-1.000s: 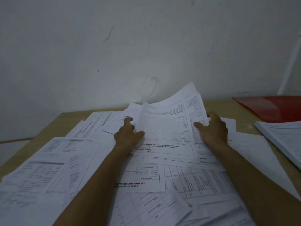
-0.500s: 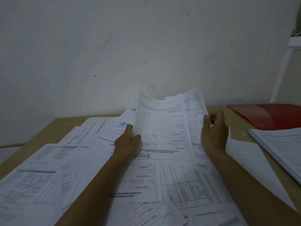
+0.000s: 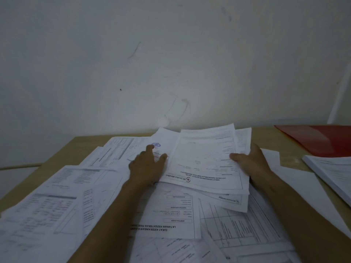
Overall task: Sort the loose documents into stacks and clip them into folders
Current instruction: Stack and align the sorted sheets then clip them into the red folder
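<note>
Your right hand [image 3: 252, 164] grips the right edge of a small sheaf of papers [image 3: 207, 160], thumb on top and fingers curled underneath. Your left hand [image 3: 147, 166] lies at the sheaf's left edge, fingers fairly straight on the sheets there, thumb touching the top page. The sheaf sits low over the loose documents [image 3: 167, 215] that cover most of the desk [image 3: 62, 150]. A red folder [image 3: 321, 139] lies at the far right near the wall, and just in front of it sits a neat stack of pages [image 3: 330, 173].
</note>
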